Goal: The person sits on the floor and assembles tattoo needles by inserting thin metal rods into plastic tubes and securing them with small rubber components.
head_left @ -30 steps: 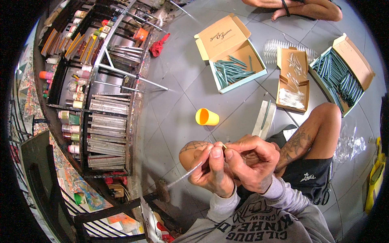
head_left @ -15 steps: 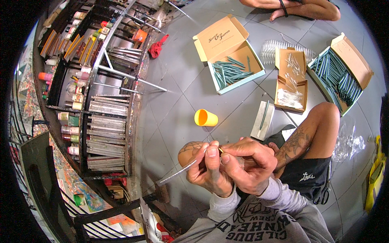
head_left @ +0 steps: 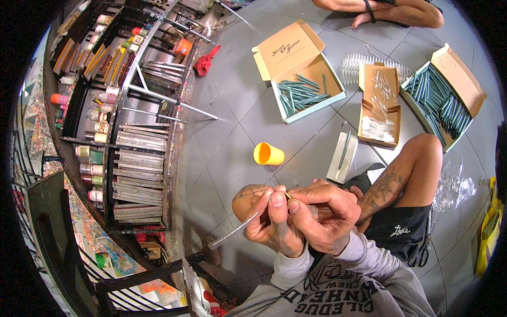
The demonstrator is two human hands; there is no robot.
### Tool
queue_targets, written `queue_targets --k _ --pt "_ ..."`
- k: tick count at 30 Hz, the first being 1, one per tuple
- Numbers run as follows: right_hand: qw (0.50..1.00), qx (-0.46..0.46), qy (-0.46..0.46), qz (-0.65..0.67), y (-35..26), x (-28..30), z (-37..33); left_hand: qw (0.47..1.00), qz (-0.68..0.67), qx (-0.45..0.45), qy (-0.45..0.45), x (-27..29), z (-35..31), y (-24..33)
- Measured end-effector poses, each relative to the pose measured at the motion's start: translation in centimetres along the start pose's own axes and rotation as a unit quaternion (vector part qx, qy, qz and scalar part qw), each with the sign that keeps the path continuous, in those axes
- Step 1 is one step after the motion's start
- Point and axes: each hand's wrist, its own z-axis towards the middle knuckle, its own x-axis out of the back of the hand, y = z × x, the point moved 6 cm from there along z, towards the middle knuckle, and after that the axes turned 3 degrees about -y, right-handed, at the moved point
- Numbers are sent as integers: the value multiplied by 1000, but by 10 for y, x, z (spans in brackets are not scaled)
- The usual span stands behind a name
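Both my hands meet over my lap, their fingertips almost touching. My left hand (head_left: 272, 227) is closed in a pinch, and a narrow grey-white printed strip (head_left: 235, 231) sticks out from it to the lower left. Between the two hands a small brass-coloured tip (head_left: 288, 195) shows. Thumb and fingers of my right hand (head_left: 327, 214) are pressed together on that tip. Whatever joins the tip and the strip is hidden by my fingers. Just beyond the hands, one slender teal pen (head_left: 345, 149) lies on a pale grey block (head_left: 337, 168).
A yellow cup (head_left: 269, 154) lies on its side on the tiled floor. Open cardboard boxes hold many teal pens (head_left: 302, 95) and small clear parts (head_left: 377, 128). A rack (head_left: 140, 153) with bottles and stacked frames stands left. Another person's bare foot (head_left: 364, 19) is at the top.
The printed strip has swung slightly, its free end now a little lower and further right. Both hands keep their pinch in nearly the same place.
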Motion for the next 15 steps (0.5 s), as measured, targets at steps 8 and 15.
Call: queue_targets --k 8,15 --pt "1000 8 -8 -2 2 0 -1 998 -67 -14 -2 0 5 0" --pt "1000 1 3 2 2 0 1 959 -220 152 89 -4 19 6"
